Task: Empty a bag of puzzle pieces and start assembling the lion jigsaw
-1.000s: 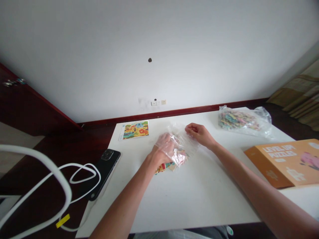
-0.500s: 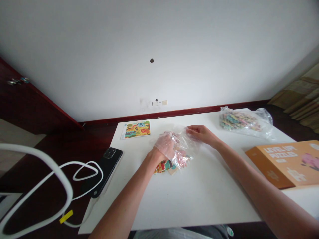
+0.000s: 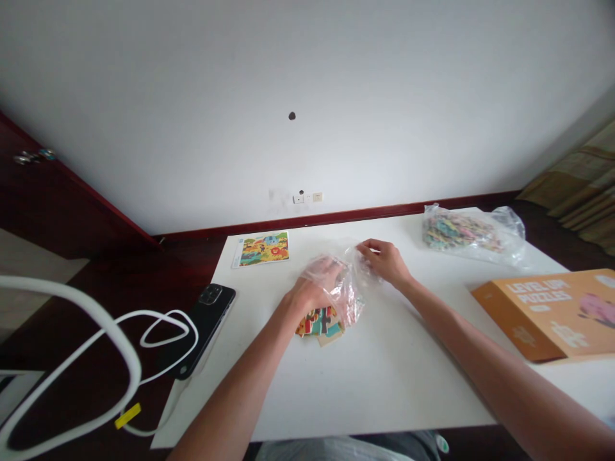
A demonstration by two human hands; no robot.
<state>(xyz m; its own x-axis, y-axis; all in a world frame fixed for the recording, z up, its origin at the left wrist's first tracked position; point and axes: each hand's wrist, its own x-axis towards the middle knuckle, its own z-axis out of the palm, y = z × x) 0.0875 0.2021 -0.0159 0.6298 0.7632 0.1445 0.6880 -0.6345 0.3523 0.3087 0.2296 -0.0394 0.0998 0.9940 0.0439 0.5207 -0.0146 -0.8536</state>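
Note:
A clear plastic bag (image 3: pixel 353 294) with puzzle pieces in it lies mid-table. My left hand (image 3: pixel 319 282) reaches into its mouth, the plastic draped over the knuckles. Glare and plastic hide its fingertips, so I cannot tell whether they grip anything. Colourful puzzle pieces (image 3: pixel 321 322) lie in a heap under and in front of that palm, partly out of the bag. My right hand (image 3: pixel 384 259) is closed, pinching the bag's far right end between thumb and fingers.
On the white table (image 3: pixel 384 384) are a picture card (image 3: pixel 264 248) at back left, another bag of puzzle pieces (image 3: pixel 466 232) at back right, and an orange puzzle box (image 3: pixel 542 314) at right. A black phone (image 3: pixel 206 330) and white cable (image 3: pixel 129 365) are at the left edge.
The plastic has slid back to the right, baring more of the puzzle pieces under my left hand. My right hand has shifted slightly left, still pinching the bag.

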